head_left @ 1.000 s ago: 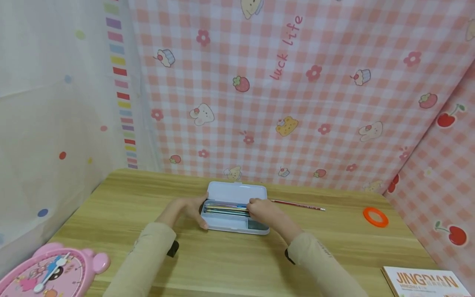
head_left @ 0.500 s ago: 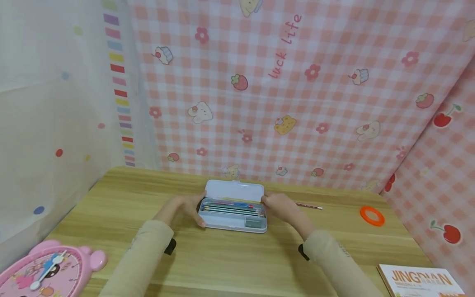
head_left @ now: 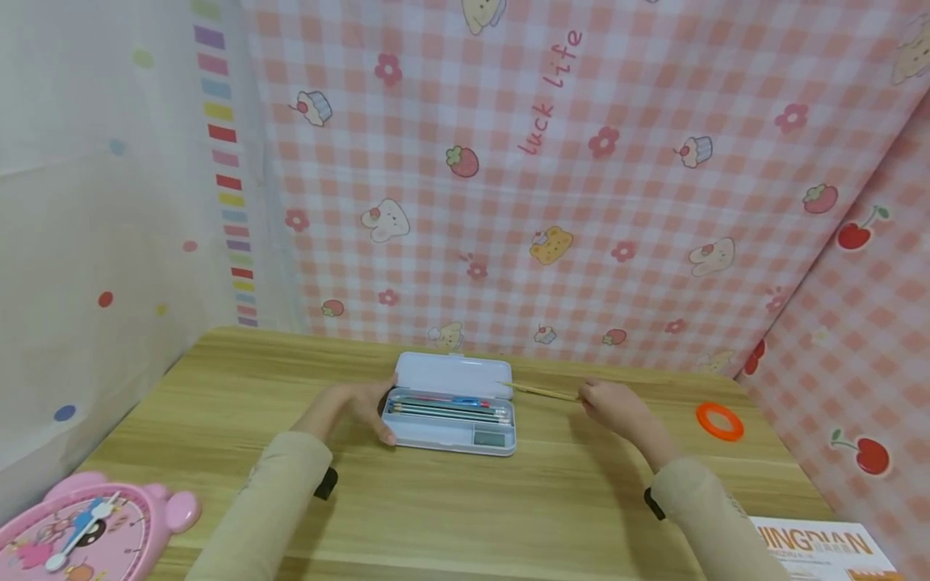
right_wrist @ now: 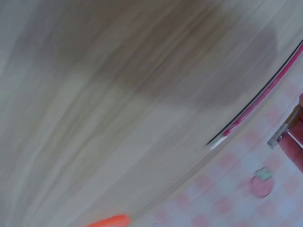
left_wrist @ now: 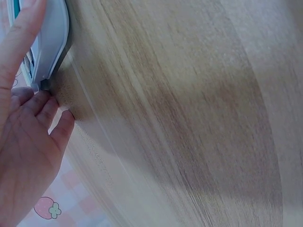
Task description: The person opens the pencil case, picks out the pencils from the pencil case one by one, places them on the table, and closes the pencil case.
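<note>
An open white pencil case [head_left: 425, 433] lies on the table, its lid [head_left: 452, 374] folded back. Several striped pencils [head_left: 446, 411] and a blue-and-red pen or pencil fill its long compartment; a dark grey-green block [head_left: 489, 439] sits in the small front-right one. My left hand [head_left: 369, 407] grips the case's left end, thumb at the front, fingers at the back. To the right of the case, my right hand [head_left: 617, 413] pinches a yellow pencil [head_left: 541, 392] by its eraser end, its tip pointing left over the lid's edge. A red pencil [right_wrist: 262, 97] lies on the table near that hand.
An orange ring [head_left: 720, 422] lies at the table's right. A book [head_left: 821, 549] is at the front right, partly behind the right sleeve. At the front left is a pink toy clock [head_left: 94, 528]. A checked cloth [head_left: 436, 266] hangs behind the table's back edge.
My right hand has moved right, out of the case, bringing the yellow pencil with it. In the head view it now covers the red pencil. My left hand stays on the case.
</note>
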The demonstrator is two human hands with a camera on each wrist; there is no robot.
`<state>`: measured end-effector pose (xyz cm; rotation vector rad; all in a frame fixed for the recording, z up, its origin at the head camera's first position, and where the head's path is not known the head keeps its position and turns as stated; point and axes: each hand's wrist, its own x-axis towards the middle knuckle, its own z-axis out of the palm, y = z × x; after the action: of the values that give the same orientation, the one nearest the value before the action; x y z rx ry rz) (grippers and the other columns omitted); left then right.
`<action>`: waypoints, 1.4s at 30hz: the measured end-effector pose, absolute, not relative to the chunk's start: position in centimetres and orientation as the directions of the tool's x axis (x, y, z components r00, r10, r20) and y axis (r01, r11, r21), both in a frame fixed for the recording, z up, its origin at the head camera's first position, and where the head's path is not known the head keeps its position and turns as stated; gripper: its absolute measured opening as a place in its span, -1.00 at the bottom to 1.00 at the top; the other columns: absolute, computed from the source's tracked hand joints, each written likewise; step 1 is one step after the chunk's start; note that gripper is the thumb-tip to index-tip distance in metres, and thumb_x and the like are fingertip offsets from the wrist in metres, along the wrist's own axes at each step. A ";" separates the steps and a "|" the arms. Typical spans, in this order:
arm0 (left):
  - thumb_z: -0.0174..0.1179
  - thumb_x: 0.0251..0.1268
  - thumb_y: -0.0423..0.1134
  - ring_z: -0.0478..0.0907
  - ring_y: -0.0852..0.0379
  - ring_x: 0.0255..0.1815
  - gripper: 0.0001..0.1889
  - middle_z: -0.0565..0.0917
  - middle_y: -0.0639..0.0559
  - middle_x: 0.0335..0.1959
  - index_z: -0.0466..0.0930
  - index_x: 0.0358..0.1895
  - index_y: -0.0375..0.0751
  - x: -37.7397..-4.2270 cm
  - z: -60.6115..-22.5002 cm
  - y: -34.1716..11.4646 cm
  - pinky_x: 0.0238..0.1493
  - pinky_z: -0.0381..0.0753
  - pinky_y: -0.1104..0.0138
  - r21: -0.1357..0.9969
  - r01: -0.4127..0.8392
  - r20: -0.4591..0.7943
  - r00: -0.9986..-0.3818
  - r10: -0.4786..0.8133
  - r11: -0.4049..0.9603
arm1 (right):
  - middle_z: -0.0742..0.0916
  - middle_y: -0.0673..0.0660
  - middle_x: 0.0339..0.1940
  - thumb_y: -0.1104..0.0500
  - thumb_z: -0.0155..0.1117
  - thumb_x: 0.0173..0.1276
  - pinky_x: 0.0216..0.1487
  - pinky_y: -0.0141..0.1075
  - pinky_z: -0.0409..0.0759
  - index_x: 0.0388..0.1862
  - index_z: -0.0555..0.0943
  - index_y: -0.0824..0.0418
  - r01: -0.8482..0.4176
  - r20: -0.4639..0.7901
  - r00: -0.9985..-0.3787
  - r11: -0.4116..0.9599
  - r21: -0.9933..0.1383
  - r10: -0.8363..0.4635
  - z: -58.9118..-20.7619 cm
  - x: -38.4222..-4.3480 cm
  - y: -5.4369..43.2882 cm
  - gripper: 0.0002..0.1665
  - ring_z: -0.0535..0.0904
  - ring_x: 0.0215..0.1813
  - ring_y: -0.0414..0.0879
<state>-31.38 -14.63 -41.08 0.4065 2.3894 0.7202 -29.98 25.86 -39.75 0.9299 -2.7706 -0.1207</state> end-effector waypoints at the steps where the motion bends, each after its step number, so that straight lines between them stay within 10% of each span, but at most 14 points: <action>1: 0.44 -0.17 -0.04 -0.26 -0.26 0.46 0.29 -0.27 -0.35 0.45 -0.44 0.41 -0.37 -31.4 -41.1 -14.7 0.44 -0.17 -0.05 0.579 0.115 -0.460 -0.771 0.441 0.807 | 0.64 0.11 -0.44 0.36 0.27 0.13 -0.44 -0.35 0.58 -0.44 0.55 0.28 -0.581 0.184 -0.778 0.800 0.152 -0.600 -39.8 -30.0 26.3 -0.94 0.60 -0.41 -0.08; 31: 0.44 -0.18 -0.04 -0.26 -0.23 0.47 0.28 -0.26 -0.30 0.47 -0.41 0.43 -0.33 -31.1 -40.6 -14.8 0.45 -0.16 -0.02 0.579 0.106 -0.452 -0.784 0.426 0.809 | 0.44 0.02 -0.56 0.38 0.18 0.16 -0.56 -0.35 0.25 -0.61 0.31 0.18 -0.534 0.134 -0.826 0.836 0.130 -0.548 -41.6 -30.5 29.1 -0.72 0.22 -0.56 -0.18; 42: 0.43 -0.15 -0.05 -0.21 -0.23 0.47 0.24 -0.22 -0.34 0.46 -0.36 0.41 -0.41 -31.0 -40.9 -14.8 0.45 -0.13 0.00 0.553 0.162 -0.427 -0.787 0.445 0.817 | 0.44 0.04 -0.55 0.31 0.21 0.14 -0.59 -0.24 0.42 -0.59 0.40 0.18 -0.515 0.192 -0.827 0.849 0.117 -0.528 -42.9 -31.3 29.3 -0.80 0.40 -0.57 -0.11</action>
<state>-31.04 -14.78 -40.86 0.4468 2.4421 0.6761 -31.27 29.29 -42.89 0.8025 -2.8089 -0.0878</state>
